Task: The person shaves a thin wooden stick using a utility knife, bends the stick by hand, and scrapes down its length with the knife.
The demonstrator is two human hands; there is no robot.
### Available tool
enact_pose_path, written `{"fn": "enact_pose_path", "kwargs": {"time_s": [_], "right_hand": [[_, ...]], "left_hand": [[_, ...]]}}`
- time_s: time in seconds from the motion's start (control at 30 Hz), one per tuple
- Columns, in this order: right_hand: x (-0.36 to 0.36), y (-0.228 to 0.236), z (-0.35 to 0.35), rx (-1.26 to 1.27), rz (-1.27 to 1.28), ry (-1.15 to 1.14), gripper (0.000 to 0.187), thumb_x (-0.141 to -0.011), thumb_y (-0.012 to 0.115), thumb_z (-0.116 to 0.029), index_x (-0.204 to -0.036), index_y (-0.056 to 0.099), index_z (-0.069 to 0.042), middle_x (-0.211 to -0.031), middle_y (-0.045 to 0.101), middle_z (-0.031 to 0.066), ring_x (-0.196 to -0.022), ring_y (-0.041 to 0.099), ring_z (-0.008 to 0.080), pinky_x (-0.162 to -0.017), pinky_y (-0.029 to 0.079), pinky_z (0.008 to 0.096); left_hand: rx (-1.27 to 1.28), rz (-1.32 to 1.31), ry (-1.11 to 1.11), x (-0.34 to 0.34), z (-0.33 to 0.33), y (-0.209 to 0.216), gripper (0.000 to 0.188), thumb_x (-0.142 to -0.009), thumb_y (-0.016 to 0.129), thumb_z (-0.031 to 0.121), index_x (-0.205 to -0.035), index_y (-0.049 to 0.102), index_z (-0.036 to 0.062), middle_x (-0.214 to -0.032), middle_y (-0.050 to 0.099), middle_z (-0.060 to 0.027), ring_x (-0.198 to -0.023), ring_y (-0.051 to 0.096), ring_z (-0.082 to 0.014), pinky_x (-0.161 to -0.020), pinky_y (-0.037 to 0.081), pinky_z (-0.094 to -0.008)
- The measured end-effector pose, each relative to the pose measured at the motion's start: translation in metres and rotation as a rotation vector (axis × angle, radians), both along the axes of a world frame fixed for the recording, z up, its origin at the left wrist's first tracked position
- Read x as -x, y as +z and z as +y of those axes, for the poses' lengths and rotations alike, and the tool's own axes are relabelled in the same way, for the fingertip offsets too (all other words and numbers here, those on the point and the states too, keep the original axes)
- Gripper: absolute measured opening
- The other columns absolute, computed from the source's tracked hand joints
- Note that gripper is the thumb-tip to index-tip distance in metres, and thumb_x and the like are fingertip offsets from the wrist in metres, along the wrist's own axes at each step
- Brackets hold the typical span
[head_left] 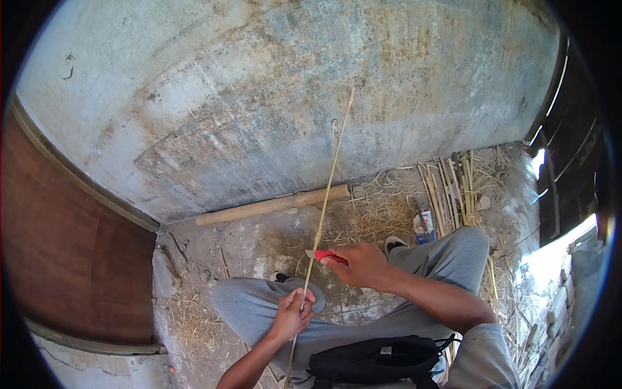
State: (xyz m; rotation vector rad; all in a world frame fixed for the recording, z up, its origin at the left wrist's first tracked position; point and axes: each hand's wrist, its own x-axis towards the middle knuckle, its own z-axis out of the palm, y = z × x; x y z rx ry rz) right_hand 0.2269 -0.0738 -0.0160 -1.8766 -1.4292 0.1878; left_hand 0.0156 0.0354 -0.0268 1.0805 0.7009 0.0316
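Above the lap (376, 323), left fingers (308, 302) grip a bamboo strip (332, 175), right fingers (343, 251) a utility knife (322, 255); apparently shaving, the next stroke needing steady pressure.

The left hand (293, 316) grips a long, thin, pale strip (333, 162) that slants from the near side toward the stained far wall (259, 84). The right hand (361, 264) holds a red-handled knife (330, 256), its blade at the strip, farther along than the left hand. A thick tan pole (272, 209) lies along the wall's foot, with curly shavings (382, 222) and a bundle of split sticks (451, 194) to its right. A black bag (366, 360) rests near, over grey trousers (246, 306), and a brown panel (84, 240) stands at left
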Motion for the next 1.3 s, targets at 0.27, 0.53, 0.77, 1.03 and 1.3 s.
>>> {"fn": "enact_pose_path", "kwargs": {"time_s": [0.27,0.53,0.77,1.03,1.3], "right_hand": [[0.003,0.000,-0.003,-0.037,-0.103,-0.002,0.035,-0.084,0.071,-0.033,-0.100,0.071,-0.001,-0.074,0.070,0.0119,-0.056,0.068,0.0290,-0.050,0.053,0.0386],[0.008,0.004,-0.006,-0.092,-0.194,-0.062,0.032,-0.084,0.072,-0.034,-0.096,0.071,-0.004,-0.069,0.068,0.0084,-0.052,0.066,0.0258,-0.044,0.050,0.0371],[-0.012,-0.005,0.003,-0.086,-0.251,-0.189,0.030,-0.084,0.071,-0.039,-0.091,0.070,-0.009,-0.066,0.067,0.0075,-0.051,0.064,0.0261,-0.043,0.049,0.0389],[-0.017,-0.003,0.011,-0.018,-0.280,-0.215,0.034,-0.085,0.068,-0.044,-0.092,0.071,-0.010,-0.066,0.067,0.0082,-0.055,0.066,0.0285,-0.046,0.049,0.0420],[-0.018,0.000,0.010,0.013,-0.103,-0.211,0.032,-0.088,0.065,-0.044,-0.091,0.071,-0.012,-0.068,0.067,0.0089,-0.058,0.066,0.0314,-0.050,0.049,0.0449]], "left_hand": [[0.010,-0.023,-0.003,0.000,-0.001,0.000,0.036,-0.107,0.033,0.038,-0.092,0.049,0.0087,-0.054,0.029,0.0029,-0.038,0.025,-0.0052,-0.032,0.021,-0.0220],[0.094,-0.029,-0.028,0.004,0.001,0.002,0.035,-0.107,0.033,0.038,-0.088,0.045,0.0111,-0.054,0.029,0.0028,-0.039,0.024,-0.0053,-0.033,0.020,-0.0221],[0.118,0.047,-0.054,-0.001,0.007,0.006,0.036,-0.107,0.034,0.041,-0.090,0.045,0.0115,-0.058,0.031,0.0037,-0.041,0.026,-0.0048,-0.035,0.020,-0.0225],[0.031,0.095,0.024,-0.006,0.009,-0.001,0.035,-0.106,0.037,0.041,-0.090,0.047,0.0119,-0.058,0.031,0.0047,-0.041,0.026,-0.0044,-0.035,0.019,-0.0223],[0.114,0.063,-0.002,-0.009,0.011,0.008,0.036,-0.106,0.037,0.042,-0.090,0.047,0.0111,-0.057,0.030,0.0047,-0.041,0.026,-0.0047,-0.035,0.019,-0.0231]]}}
